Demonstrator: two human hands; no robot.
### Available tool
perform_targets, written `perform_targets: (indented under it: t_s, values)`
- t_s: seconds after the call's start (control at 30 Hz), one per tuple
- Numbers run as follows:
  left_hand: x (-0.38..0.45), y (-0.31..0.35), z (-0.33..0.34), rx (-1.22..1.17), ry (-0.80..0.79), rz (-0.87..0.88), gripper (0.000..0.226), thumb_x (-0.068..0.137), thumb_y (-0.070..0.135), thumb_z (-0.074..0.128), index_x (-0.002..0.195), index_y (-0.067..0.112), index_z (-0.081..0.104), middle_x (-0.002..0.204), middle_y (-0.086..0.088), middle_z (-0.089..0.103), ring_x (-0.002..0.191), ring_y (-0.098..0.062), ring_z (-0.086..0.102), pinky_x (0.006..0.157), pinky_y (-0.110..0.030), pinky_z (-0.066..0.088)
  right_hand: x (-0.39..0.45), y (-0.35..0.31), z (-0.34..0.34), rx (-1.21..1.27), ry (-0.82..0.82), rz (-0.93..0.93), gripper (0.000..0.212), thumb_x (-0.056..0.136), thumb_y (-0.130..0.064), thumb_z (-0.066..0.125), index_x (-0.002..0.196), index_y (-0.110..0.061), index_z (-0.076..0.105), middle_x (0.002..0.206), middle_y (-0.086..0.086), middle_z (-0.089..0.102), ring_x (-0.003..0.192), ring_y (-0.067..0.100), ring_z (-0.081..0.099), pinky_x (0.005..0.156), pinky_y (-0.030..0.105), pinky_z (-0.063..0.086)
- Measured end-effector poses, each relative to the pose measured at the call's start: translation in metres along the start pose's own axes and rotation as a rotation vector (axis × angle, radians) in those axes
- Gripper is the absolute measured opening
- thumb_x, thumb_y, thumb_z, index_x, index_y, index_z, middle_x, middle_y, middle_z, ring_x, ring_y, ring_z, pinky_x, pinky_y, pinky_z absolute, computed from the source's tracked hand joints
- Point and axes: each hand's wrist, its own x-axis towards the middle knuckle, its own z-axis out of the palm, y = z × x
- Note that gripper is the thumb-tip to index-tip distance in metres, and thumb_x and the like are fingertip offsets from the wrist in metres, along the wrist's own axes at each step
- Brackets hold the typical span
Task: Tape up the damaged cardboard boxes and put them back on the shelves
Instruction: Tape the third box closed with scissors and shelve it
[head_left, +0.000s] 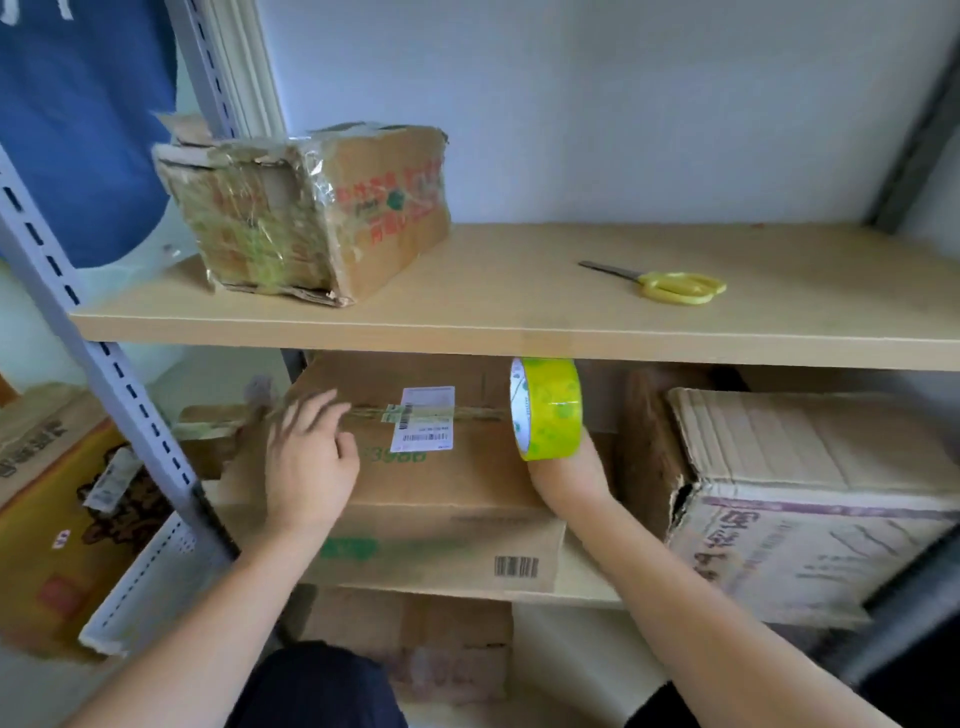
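Step in hand: looked like the taping itself, done right on the lower shelf. The person was working on the middle box (415, 467), which sat on the lower shelf board (582, 587) under the upper shelf (519, 322).

Left hand: the left hand (311, 462) lay flat on the box top with fingers spread and relaxed, pressing down near the centre seam (478, 414) by the white shipping label (425, 418).

Right hand: the right hand (569, 475) gripped the yellow-green tape roll (548, 408), roll standing on edge at the right end of the seam.

Tape strip: honestly couldn't tell if a clear strip ran from the roll to the left hand, the view was too blurry there.

Other boxes: a heavily taped box (311, 213) was already up on the upper shelf; a torn box (810, 499) sat just right of the middle one, corner ripped open, probably not done yet.

Scissors: yellow scissors (670, 285) lay on the upper shelf, well apart from both hands.

Next move, my guess: smooth the tape down along the seam, then one hand has to let go and reach up for the scissors to cut it.
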Motion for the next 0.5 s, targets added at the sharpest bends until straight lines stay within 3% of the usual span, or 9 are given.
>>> perform_targets:
  t_s: [0.03,0.1,0.17,0.23,0.37,0.43,0.5]
  values:
    - [-0.010,0.023,0.002,-0.050,-0.011,0.068,0.035,0.085,0.001,0.059,0.118,0.007,0.070,0.132,-0.006,0.063,0.125,-0.029,0.054,0.107,-0.046,0.041,-0.007,0.001,-0.004,-0.100,-0.001,-0.083,0.045,0.097,-0.008,0.047,0.142,-0.010,0.046,0.153,0.014,0.039,0.137,0.029,0.041,0.100,0.025,0.041]
    - [-0.031,0.073,0.009,-0.133,-0.065,0.170,0.038,0.083,-0.004,0.061,0.119,0.004,0.071,0.131,-0.009,0.064,0.124,-0.029,0.058,0.107,-0.048,0.045,-0.023,0.008,-0.019,-0.218,-0.084,-0.219,0.053,0.097,-0.003,0.040,0.150,-0.010,0.036,0.164,0.009,0.015,0.151,0.022,0.014,0.117,0.025,0.024]
    - [-0.052,0.124,0.015,-0.168,-0.170,0.217,0.044,0.081,-0.005,0.064,0.123,0.004,0.069,0.130,-0.011,0.065,0.123,-0.032,0.059,0.107,-0.045,0.046,-0.035,0.015,-0.047,-0.351,-0.112,-0.255,0.057,0.099,-0.003,0.038,0.154,-0.010,0.028,0.165,0.004,0.001,0.152,0.015,-0.003,0.119,0.020,0.008]
    - [-0.070,0.169,0.019,-0.217,-0.299,0.225,0.049,0.084,0.000,0.061,0.133,0.009,0.062,0.135,-0.009,0.061,0.123,-0.031,0.058,0.106,-0.038,0.045,-0.048,0.023,-0.078,-0.382,-0.091,-0.283,0.057,0.097,-0.001,0.041,0.152,-0.013,0.034,0.165,-0.005,0.006,0.151,0.008,0.001,0.117,0.020,0.014]
    - [-0.083,0.244,0.019,-0.440,-0.356,0.146,0.047,0.099,0.014,0.047,0.146,0.011,0.049,0.154,-0.002,0.044,0.140,-0.018,0.042,0.114,-0.027,0.031,-0.063,0.050,-0.152,-0.428,0.156,-0.328,0.042,0.094,-0.009,0.051,0.132,-0.022,0.062,0.154,-0.007,0.040,0.138,0.015,0.042,0.103,0.032,0.046]
    - [-0.079,0.272,0.015,-0.502,-0.384,0.049,0.049,0.105,0.032,0.039,0.151,0.017,0.041,0.157,-0.001,0.039,0.144,-0.017,0.036,0.115,-0.029,0.029,-0.059,0.076,-0.183,-0.486,0.305,-0.242,0.034,0.093,-0.014,0.053,0.124,-0.020,0.066,0.149,0.000,0.047,0.135,0.024,0.044,0.106,0.041,0.045]
    - [-0.077,0.292,0.018,-0.474,-0.464,0.022,0.059,0.104,0.047,0.031,0.156,0.020,0.027,0.162,-0.001,0.028,0.148,-0.019,0.027,0.117,-0.034,0.026,-0.050,0.108,-0.210,-0.534,0.399,-0.064,0.038,0.096,-0.024,0.049,0.132,-0.018,0.058,0.150,0.005,0.045,0.137,0.030,0.039,0.109,0.049,0.040]
